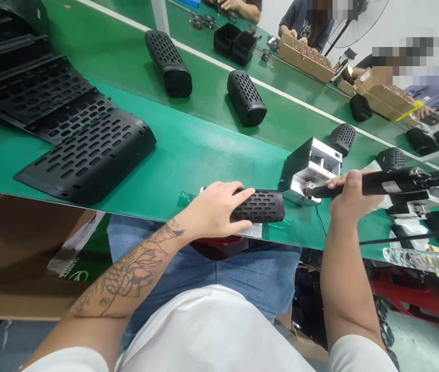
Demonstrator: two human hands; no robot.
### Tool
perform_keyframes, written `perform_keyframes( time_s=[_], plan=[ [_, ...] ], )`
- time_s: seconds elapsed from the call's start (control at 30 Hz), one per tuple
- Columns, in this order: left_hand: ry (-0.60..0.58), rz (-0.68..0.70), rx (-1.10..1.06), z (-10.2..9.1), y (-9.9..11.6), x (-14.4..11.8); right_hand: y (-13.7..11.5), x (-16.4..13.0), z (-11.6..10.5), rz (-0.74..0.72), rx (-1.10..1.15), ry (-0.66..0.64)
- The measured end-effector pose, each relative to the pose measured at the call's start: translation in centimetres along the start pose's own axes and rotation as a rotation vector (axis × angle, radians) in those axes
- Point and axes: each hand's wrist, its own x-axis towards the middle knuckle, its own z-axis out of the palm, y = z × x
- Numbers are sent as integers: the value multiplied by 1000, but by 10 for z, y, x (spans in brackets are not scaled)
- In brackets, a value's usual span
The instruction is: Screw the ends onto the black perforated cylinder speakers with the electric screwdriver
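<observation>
Head view: the left hand [214, 212] lies on top of a black speaker tube [260, 205], fingers curled over it and pressing it down on the green table [188, 155]. The tube lies flat near the table's front edge. Its long side runs left to right, and its round end points right, toward the little box [310, 168] just beside it.

The right hand [349, 199] is closed around a black power tool [382, 182]. The tool's tip is at the box, not at the tube, so work on this tube looks not yet started. Two more tubes [245, 98] lie farther back on the table.
</observation>
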Motion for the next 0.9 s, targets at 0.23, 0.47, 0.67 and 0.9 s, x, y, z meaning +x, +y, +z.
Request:
perform_keyframes(
  time_s=[0.23, 0.47, 0.67, 0.9],
  plan=[
    [207, -57, -321, 36, -65, -52, -67, -26, 2, 63, 121, -154],
    [238, -114, -435, 60, -65, -57, -101, -45, 22, -58, 109, -224],
    [312, -58, -445, 73, -68, -55, -14, -3, -5, -181, -36, 70],
    [292, -98, -429, 71, -71, -58, 20, -10, -16, -200, 33, 91]
  ],
)
